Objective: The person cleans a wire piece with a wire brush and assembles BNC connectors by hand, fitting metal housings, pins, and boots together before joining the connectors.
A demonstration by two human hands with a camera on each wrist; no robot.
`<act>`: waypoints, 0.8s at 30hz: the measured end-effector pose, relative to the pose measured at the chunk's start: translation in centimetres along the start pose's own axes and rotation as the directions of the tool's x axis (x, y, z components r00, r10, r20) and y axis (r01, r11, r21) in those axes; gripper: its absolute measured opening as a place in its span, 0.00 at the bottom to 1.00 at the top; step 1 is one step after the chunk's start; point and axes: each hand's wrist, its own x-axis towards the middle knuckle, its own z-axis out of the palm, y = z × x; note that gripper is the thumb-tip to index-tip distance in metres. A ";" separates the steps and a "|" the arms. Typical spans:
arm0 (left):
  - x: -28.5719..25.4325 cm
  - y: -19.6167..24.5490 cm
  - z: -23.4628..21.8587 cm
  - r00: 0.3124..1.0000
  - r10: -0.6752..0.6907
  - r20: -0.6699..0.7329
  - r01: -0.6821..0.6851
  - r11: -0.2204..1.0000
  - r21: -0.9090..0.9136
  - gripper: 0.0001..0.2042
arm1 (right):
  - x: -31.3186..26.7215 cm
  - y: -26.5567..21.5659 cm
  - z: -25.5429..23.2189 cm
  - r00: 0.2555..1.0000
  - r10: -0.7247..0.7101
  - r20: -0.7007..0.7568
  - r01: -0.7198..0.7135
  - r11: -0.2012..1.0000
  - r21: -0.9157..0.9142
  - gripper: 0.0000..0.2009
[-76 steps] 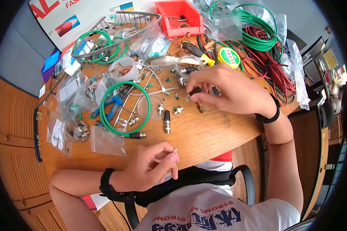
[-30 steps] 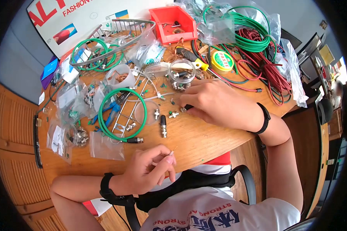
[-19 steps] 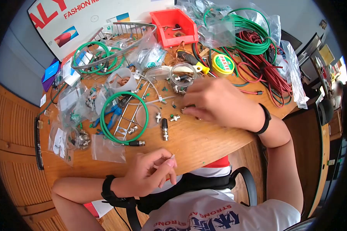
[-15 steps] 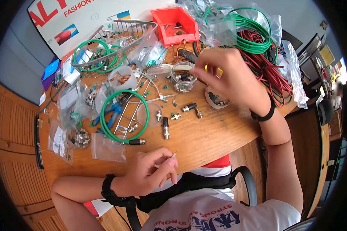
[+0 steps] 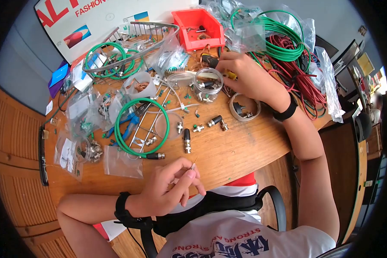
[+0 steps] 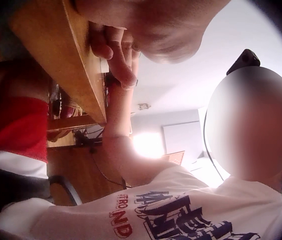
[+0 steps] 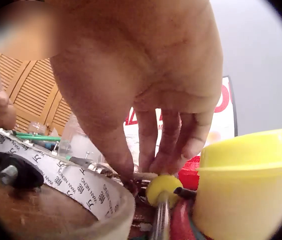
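My left hand (image 5: 170,185) is near the table's front edge, pinching a small pale piece with a thin gold-coloured pin (image 5: 196,161) between thumb and index finger. My right hand (image 5: 247,77) reaches to the back of the table. Its thumb and fingers come down around the handle of a black-and-yellow tool (image 5: 209,60). A yellow collar (image 7: 162,189) and metal shaft point toward the right wrist camera; the hand hides part of the handle. One black-and-silver BNC connector (image 5: 215,121) lies mid-table, another (image 5: 187,141) nearer the front. Small metal connectors (image 5: 198,128) lie between them.
A clear jar (image 5: 208,86) of connectors and a tape roll (image 5: 244,107) with parts inside flank the right hand. A yellow tub (image 7: 251,185) stands beside it. Green cable (image 5: 142,127), a red bin (image 5: 198,30), plastic bags and red cables (image 5: 294,64) crowd the table.
My right hand has set the black-and-silver BNC connector down mid-table and moved back to the black-and-yellow tool. My left hand keeps its pinch on the gold-coloured pin piece.
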 end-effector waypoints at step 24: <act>-0.1 -0.2 0.0 1.000 -0.006 -0.003 0.006 1.000 -0.025 0.09 | 0.8 -0.4 -1.3 0.916 0.174 -0.362 -0.085 0.965 0.249 0.10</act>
